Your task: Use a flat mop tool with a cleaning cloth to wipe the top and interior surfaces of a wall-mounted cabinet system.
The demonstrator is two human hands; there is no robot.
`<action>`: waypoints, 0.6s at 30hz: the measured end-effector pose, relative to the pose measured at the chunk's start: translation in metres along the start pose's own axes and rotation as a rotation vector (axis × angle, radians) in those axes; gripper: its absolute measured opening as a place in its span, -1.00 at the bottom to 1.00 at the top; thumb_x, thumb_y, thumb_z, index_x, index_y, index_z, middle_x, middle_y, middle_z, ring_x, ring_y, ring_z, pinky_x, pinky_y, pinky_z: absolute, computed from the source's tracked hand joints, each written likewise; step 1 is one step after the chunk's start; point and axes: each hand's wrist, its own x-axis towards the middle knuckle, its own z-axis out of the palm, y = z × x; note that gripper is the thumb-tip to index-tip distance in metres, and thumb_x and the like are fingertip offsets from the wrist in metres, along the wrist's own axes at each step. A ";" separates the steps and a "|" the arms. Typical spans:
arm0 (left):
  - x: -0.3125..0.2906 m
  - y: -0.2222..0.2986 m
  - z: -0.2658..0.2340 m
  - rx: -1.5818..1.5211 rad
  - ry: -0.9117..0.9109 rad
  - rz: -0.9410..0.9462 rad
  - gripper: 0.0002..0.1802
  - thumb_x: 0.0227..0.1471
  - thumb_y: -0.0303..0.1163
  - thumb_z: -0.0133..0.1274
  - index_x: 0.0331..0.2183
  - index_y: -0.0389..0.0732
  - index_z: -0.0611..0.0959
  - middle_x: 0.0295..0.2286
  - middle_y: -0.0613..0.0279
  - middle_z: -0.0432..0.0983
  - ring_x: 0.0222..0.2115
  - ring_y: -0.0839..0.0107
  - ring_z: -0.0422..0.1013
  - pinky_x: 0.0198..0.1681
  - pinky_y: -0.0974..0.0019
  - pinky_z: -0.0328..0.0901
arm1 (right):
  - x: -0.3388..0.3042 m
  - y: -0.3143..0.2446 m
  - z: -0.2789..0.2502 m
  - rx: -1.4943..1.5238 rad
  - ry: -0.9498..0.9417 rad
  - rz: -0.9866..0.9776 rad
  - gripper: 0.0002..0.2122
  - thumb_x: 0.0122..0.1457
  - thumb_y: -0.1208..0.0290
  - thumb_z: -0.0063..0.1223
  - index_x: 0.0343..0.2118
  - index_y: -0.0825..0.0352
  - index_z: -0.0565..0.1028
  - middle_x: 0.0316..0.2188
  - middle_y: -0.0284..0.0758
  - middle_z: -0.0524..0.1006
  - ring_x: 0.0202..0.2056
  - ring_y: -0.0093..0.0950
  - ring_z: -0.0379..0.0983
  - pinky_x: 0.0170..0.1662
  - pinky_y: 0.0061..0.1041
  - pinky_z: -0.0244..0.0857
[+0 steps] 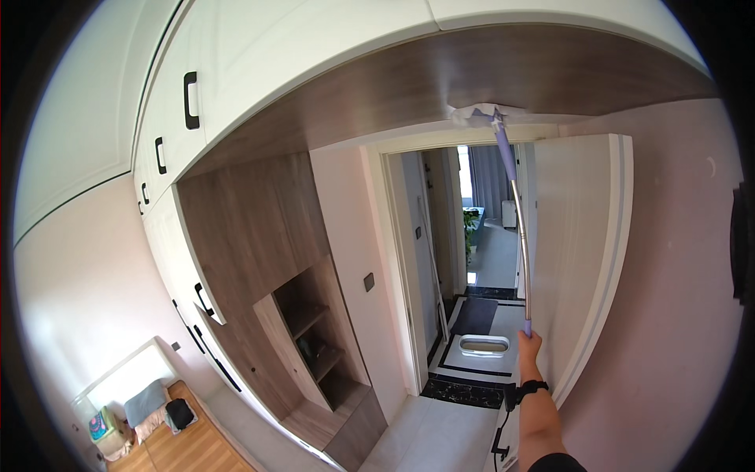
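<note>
Hand (pixel 530 344), our right one, is wrapped around the purple lower grip (pixel 528 325) of a long pole (pixel 522 236). Our left hand is out of view, so we cannot tell whether it is spread or closed. A black band (pixel 533 387) circles our right wrist, and a black sleeve (pixel 557 464) shows at the lower edge.

The pole rises, leaning slightly left, through a metal shaft to a purple upper section. At its top, a whitish cloth (pixel 476 118) touches the brown underside (pixel 377 90) of the overhead cupboards, above a doorway.

Just right of the pole stands an open door (pixel 578 252), then a pinkish wall (pixel 676 259). Through the doorway, a white oblong object (pixel 484 338) lies on the floor near a dark mat (pixel 476 316); farther off are a plant (pixel 469 230) and a grey curtain (pixel 491 189).

Left of the doorway we see a switch (pixel 369 282), wooden shelves (pixel 325 363) and white cupboards with black handles (pixel 190 101). At far lower left, a grey pillow (pixel 147 403) rests by a wooden platform (pixel 181 450).
</note>
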 end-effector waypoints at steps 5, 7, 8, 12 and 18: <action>-0.003 0.004 0.006 -0.005 0.007 0.018 -0.68 -0.01 -0.47 -0.06 -0.16 -0.33 0.43 -0.54 0.29 0.41 -0.56 0.62 0.28 -0.56 0.58 0.19 | -0.014 -0.009 -0.005 -0.159 0.050 -0.063 -0.80 -0.16 0.39 0.03 -0.65 0.47 0.43 -0.75 -0.19 0.39 -0.68 -0.34 0.33 -0.55 -0.38 0.17; -0.005 0.001 0.006 -0.017 -0.032 0.018 -0.69 -0.01 -0.47 -0.07 -0.16 -0.33 0.43 -0.54 0.28 0.41 -0.56 0.60 0.28 -0.55 0.56 0.20 | -0.020 -0.014 -0.003 -0.197 0.070 -0.094 -0.80 -0.15 0.38 0.02 -0.64 0.46 0.43 -0.73 -0.14 0.40 -0.67 -0.25 0.34 -0.53 -0.35 0.18; -0.005 0.004 0.009 -0.021 -0.032 0.017 -0.69 -0.01 -0.47 -0.07 -0.16 -0.33 0.43 -0.54 0.28 0.41 -0.56 0.60 0.28 -0.55 0.56 0.20 | -0.024 -0.012 -0.002 -0.226 0.129 -0.178 -0.79 -0.14 0.38 -0.01 -0.68 0.46 0.39 -0.78 -0.17 0.34 -0.72 -0.33 0.27 -0.57 -0.37 0.14; -0.007 0.016 0.019 0.002 -0.019 -0.002 -0.68 -0.02 -0.48 -0.07 -0.16 -0.34 0.42 -0.54 0.27 0.41 -0.55 0.59 0.29 -0.53 0.54 0.21 | -0.051 -0.016 -0.007 -0.306 0.121 -0.273 -0.78 -0.13 0.37 -0.03 -0.72 0.45 0.35 -0.82 -0.19 0.29 -0.75 -0.36 0.21 -0.60 -0.38 0.10; -0.008 0.006 0.019 0.012 -0.045 0.037 -0.67 -0.03 -0.49 -0.07 -0.15 -0.34 0.42 -0.54 0.25 0.41 -0.53 0.56 0.32 -0.48 0.52 0.25 | -0.087 -0.008 0.011 -0.281 -0.165 -0.199 -0.79 -0.16 0.39 -0.01 -0.74 0.45 0.36 -0.83 -0.17 0.30 -0.75 -0.32 0.25 -0.61 -0.37 0.11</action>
